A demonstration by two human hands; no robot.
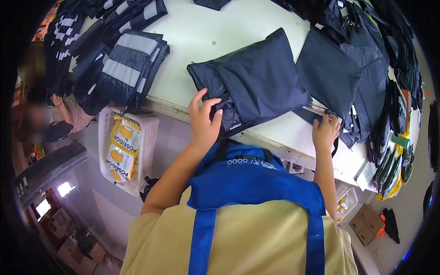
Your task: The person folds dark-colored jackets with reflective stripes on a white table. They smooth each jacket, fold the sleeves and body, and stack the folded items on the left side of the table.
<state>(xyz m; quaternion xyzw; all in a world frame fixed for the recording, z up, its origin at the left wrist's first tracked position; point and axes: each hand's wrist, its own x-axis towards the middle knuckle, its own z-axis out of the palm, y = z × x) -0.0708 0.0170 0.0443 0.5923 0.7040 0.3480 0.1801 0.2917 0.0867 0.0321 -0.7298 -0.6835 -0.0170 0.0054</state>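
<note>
Our left grip point(203, 120) lies spread, fingers fanned flat on the near left corner of a folded navy garment point(254, 80), pressing down rather than pinching it. Our right grip point(325, 132) rests with fingers curled at the desk's near edge, fingertips on a thin dark strip point(312, 113) that lies just under the garment's right side; we cannot tell whether it is pinched or only touched.

We see the folded navy garment lying on the pale desk point(215, 32), near its front edge, between our two hands. Just beside it on the right sits a second dark folded piece point(327, 71), and beyond that a heap of dark clothing point(371, 68) runs along the desk's right side. At the far left are stacked dark garments with grey reflective bands point(126, 64). Below the desk on the left stands a white basket point(149, 133) holding yellow packets point(120, 149). A blue apron point(252, 178) over a beige shirt fills the lower edge.
</note>
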